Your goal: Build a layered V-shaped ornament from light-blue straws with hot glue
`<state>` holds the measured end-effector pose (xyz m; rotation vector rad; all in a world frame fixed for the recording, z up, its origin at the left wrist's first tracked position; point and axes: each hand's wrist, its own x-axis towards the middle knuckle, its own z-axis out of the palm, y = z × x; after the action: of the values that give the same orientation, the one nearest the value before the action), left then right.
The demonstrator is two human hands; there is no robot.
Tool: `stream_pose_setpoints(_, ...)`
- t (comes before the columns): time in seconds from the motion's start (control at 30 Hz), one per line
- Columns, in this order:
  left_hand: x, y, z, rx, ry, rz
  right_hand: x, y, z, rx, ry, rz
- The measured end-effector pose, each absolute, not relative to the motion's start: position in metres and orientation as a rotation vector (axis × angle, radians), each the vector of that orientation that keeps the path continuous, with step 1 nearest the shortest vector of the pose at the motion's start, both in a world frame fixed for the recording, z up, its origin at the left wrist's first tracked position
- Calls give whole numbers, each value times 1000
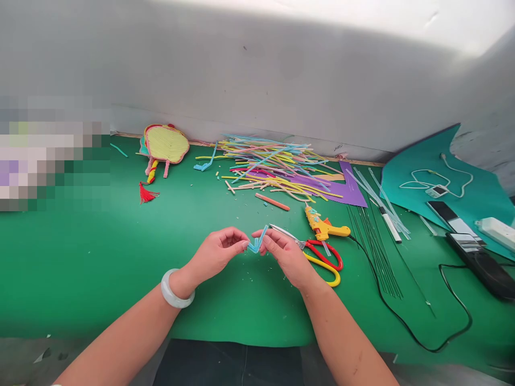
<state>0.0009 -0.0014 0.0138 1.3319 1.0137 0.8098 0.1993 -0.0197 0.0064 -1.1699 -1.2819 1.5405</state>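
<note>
My left hand and my right hand meet over the green table cover, both pinching a short light-blue straw that is bent into a V. The left fingertips grip its lower left end and the right fingertips grip its right arm. A pale bangle sits on my left wrist. Red-and-yellow-handled scissors lie just right of my right hand, partly hidden by it.
A pile of coloured straws lies at the back on purple paper. A yellow glue gun with a black cord, thin green wires, a woven yellow fan, a phone and a power strip lie around.
</note>
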Motion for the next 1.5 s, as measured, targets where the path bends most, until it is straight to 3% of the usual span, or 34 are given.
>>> stream_pose_setpoints(1.5, 1, -2, 19, 1421, 1114, 650, 195, -21, 9, -1218, -1338, 1679)
